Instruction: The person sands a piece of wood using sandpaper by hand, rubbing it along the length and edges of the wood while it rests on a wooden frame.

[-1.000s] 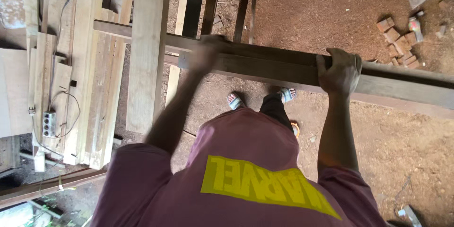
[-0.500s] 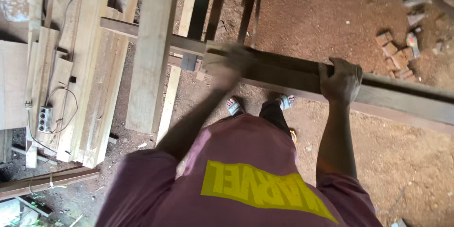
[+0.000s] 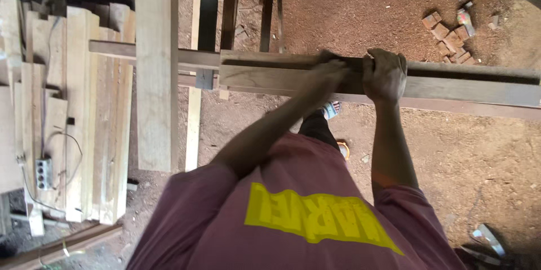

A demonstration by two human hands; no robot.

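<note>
R hand (image 3: 385, 76) clamped on long plank (image 3: 451, 81), L hand (image 3: 332, 73) blurred, grip can't tell; best keep plank level, fingers off underside.

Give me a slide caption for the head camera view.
Both hands, left hand blurred and right hand, grip a long pale wooden beam above reddish dirt ground.
</note>
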